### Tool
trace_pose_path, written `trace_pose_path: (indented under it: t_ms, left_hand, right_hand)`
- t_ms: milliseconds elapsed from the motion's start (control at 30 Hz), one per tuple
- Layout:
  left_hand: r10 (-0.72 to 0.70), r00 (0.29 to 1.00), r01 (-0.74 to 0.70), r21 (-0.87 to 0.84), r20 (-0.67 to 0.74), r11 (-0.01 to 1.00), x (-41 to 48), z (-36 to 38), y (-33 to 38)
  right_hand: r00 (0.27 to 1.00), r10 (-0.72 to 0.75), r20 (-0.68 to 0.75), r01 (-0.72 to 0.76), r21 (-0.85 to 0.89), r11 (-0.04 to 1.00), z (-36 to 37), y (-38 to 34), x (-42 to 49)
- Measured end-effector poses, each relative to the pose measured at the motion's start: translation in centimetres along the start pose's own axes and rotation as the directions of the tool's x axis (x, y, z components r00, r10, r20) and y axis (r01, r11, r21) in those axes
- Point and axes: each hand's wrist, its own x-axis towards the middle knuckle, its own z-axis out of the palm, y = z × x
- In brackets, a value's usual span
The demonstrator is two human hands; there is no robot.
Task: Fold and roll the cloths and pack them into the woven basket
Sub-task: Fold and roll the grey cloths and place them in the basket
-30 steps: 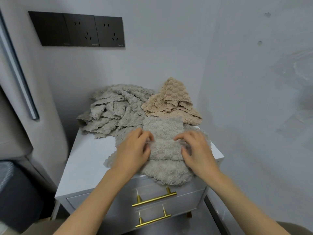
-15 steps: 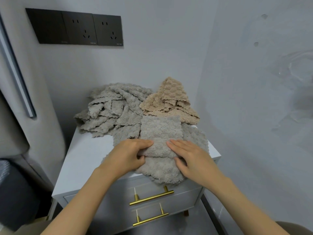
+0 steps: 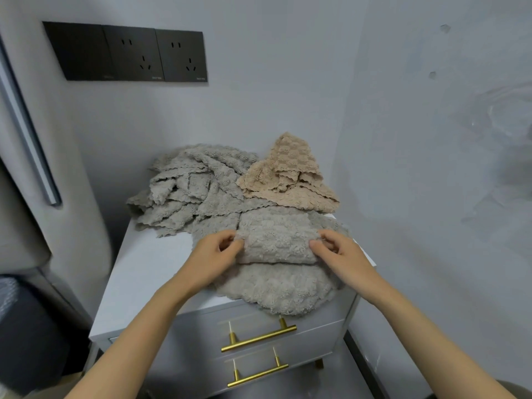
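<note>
Head view: both hands are on the folded grey cloth (image 3: 275,240), one at each end. The left hand (image 3: 214,259) pinches the left end with curled fingers and thumb. The right hand (image 3: 342,254) pinches the right end the same way. The fold lies between them on a spread grey cloth (image 3: 276,292), whose scalloped hem spills over the front edge of the white nightstand (image 3: 144,272), just nearer than the wrists and above the upper brass drawer handle (image 3: 259,338). Beyond the left hand's knuckles sits a rumpled heap of grey cloths (image 3: 190,191). Beyond the right hand, a beige cloth (image 3: 290,174) is bunched in the corner, touching the fold's far edge. Bare tabletop opens out to the left of the left hand. The right hand works close to the nightstand's right edge, with the side wall (image 3: 431,197) near. A black socket panel (image 3: 129,53) is high on the back wall.
</note>
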Motion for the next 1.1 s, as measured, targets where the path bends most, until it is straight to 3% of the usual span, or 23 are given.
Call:
trace_pose_path:
  t_ms: [133, 300, 367, 467, 567, 667, 767, 933, 1100]
  left_hand:
    - [-0.097, 0.995, 0.098, 0.02, -0.018, 0.995, 0.2, 0.2, 0.0]
    - [-0.116, 0.982, 0.139, 0.161, -0.149, 0.977, 0.3, 1.1, 0.5]
    - [-0.036, 0.979, 0.094, 0.286, -0.199, 0.954, 0.1, 1.3, 0.7]
    - [0.221, 0.948, -0.11, 0.414, -0.231, 0.904, 0.0, 1.5, 0.7]
    - [0.475, 0.873, -0.376, 0.469, -0.111, 0.799, 0.0, 2.0, 1.3]
    - [0.566, 0.825, -0.477, 0.529, -0.007, 0.702, -0.3, 2.2, 1.5]
    - [0.562, 0.826, -0.492, 0.535, 0.038, 0.687, -0.4, 2.1, 1.0]
    - [0.435, 0.89, -0.447, 0.451, 0.138, 0.773, -0.3, 1.3, -0.3]
    - [0.333, 0.939, -0.34, 0.391, 0.087, 0.856, 0.6, 1.3, -0.1]
  right_hand:
    - [0.984, 0.174, 0.025, -0.175, 0.031, 0.984, 0.0, 0.4, 0.3]
    - [0.959, 0.235, -0.156, -0.253, -0.113, 0.961, 1.2, 0.8, 0.8]
    - [0.965, 0.146, -0.219, -0.188, -0.189, 0.964, 1.7, 0.8, 0.8]
    - [0.95, -0.145, -0.277, 0.039, -0.355, 0.934, 2.1, 0.7, 0.6]
    - [0.884, -0.447, -0.138, 0.329, -0.496, 0.804, 2.8, 0.2, 0.3]
    - [0.823, -0.567, -0.001, 0.456, -0.595, 0.662, 3.2, 0.2, 0.0]
    - [0.838, -0.539, 0.091, 0.47, -0.621, 0.627, 2.9, 0.6, -0.1]
    - [0.88, -0.441, 0.179, 0.449, -0.617, 0.646, 2.2, 1.2, -0.4]
    - [0.913, -0.357, 0.199, 0.401, -0.601, 0.691, 2.0, 1.2, 0.5]
